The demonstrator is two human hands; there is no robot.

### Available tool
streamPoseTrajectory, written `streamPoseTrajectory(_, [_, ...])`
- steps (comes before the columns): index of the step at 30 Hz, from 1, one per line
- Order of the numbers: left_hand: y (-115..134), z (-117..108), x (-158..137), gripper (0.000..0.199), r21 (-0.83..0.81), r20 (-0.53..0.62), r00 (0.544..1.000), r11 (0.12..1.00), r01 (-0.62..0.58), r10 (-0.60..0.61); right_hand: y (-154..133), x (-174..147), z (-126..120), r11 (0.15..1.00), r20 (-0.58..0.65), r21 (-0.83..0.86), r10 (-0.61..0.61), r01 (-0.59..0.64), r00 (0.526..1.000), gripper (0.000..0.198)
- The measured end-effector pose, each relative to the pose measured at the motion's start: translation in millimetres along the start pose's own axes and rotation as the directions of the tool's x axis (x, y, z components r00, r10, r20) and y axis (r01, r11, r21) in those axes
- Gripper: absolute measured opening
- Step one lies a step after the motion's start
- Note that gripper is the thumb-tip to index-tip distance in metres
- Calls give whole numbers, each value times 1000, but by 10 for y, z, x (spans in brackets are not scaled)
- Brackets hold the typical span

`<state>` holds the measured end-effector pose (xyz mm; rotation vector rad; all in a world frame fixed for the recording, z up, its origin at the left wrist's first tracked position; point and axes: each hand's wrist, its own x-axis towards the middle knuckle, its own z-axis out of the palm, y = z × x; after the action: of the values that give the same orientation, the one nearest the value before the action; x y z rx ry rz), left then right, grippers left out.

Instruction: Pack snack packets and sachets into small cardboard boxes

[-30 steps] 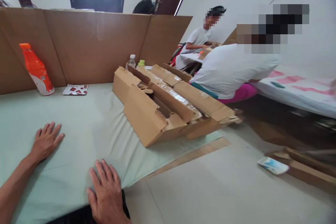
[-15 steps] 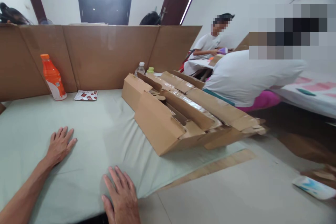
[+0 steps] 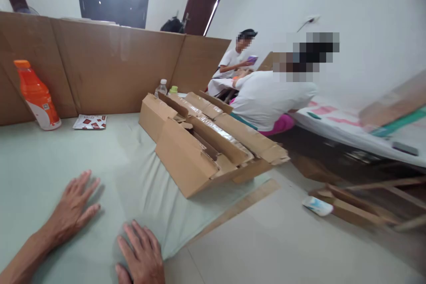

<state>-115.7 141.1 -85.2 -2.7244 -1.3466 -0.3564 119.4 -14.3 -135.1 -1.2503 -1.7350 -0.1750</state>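
My left hand (image 3: pixel 75 204) is over the pale green cloth (image 3: pixel 126 159) on the table, palm down, fingers spread, holding nothing. Nearer the table's front edge, my right hand (image 3: pixel 141 248) also faces palm down with its fingers apart and nothing in it. Ahead and to the right of both hands lie opened cardboard boxes (image 3: pixel 183 164), side by side, their tops folded and partly taped. Beyond my left hand a small white and red packet (image 3: pixel 89 122) lies flat. An orange bottle (image 3: pixel 36 95) with an orange cap stands left of that packet.
A cardboard screen (image 3: pixel 116 66) runs along the table's back. A clear bottle (image 3: pixel 161 88) and a green-capped one (image 3: pixel 173 90) stand behind the boxes. Two people in white shirts sit beyond, at the right. On the floor are a white and blue pack (image 3: pixel 317 206) and an open carton (image 3: pixel 356 208).
The view has swung to the right, so the table's things appear further left. My left hand has come up slightly and its thumb and fingers are spread wider. Both hands remain without anything in them.
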Motion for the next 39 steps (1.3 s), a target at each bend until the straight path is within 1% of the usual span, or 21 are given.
streamPoseTrajectory(2, [107,61,14,64,-20,41,995,996,-90,91,27,21,-13,1000,-26,23,-9,10,1000,32])
streamPoseTrajectory(4, [170,90,22,66,-27,67,991,993,-117,118,63,89,-140,995,1,86,-60,59,998,26])
streamPoseTrajectory(6, [196,76,28,68,-34,92,989,993,-115,117,114,237,-408,985,72,141,-108,98,992,17])
streamPoseTrajectory(7, [204,55,30,68,-43,107,987,993,-112,116,153,343,-585,985,108,141,-112,96,988,16])
streamPoseTrajectory(8, [216,28,29,69,-54,124,986,993,-108,114,206,468,-776,991,108,100,-95,84,990,20])
streamPoseTrajectory(10, [267,-35,21,70,-88,157,980,991,-105,118,371,753,-1141,998,17,-58,-36,37,999,29])
streamPoseTrajectory(11, [311,-68,14,71,-112,174,976,987,-111,130,485,898,-1288,990,-79,-144,-8,-3,997,32])
streamPoseTrajectory(13, [436,-135,-2,75,-176,208,961,973,-148,184,763,1156,-1474,956,-223,-278,30,-93,974,44])
streamPoseTrajectory(15, [590,-202,-16,81,-252,235,932,944,-215,275,1065,1338,-1520,918,-273,-346,102,-197,956,63])
streamPoseTrajectory(17, [731,-264,-23,86,-367,251,894,891,-268,372,1335,1439,-1478,875,-230,-367,243,-315,942,76])
streamPoseTrajectory(19, [818,-306,-26,89,-490,250,869,830,-267,427,1529,1488,-1407,830,-153,-370,389,-417,909,75])
streamPoseTrajectory(20, [836,-312,-28,89,-539,243,871,806,-245,427,1592,1505,-1375,820,-122,-357,434,-448,892,71])
streamPoseTrajectory(22, [818,-293,-34,87,-580,226,897,792,-190,380,1648,1538,-1323,826,-81,-300,477,-477,875,63])
streamPoseTrajectory(25, [690,-237,-39,80,-566,182,955,819,-94,236,1572,1597,-1258,864,-40,-176,472,-471,881,54])
streamPoseTrajectory(28, [488,-305,-41,74,-542,99,994,840,20,40,1327,1651,-1165,912,27,-91,403,-400,915,43])
streamPoseTrajectory(30, [330,-467,-72,75,-538,27,997,840,79,-77,1077,1681,-1078,952,75,-23,306,-305,949,34])
streamPoseTrajectory(33, [61,-787,-226,88,-533,-41,982,835,134,-184,607,1718,-924,987,146,137,65,-86,987,18])
streamPoseTrajectory(34, [-33,-880,-311,95,-539,-42,976,828,156,-212,444,1729,-874,979,179,202,-32,-5,983,16])
streamPoseTrajectory(36, [-210,-1013,-518,113,-588,-12,964,781,209,-266,147,1751,-797,933,252,338,-219,127,943,19])
streamPoseTrajectory(37, [-284,-1053,-630,122,-622,15,958,747,234,-287,25,1763,-774,897,283,408,-299,168,911,20])
streamPoseTrajectory(39, [-392,-1093,-842,137,-690,74,950,673,268,-303,-145,1797,-759,821,323,540,-402,182,857,16])
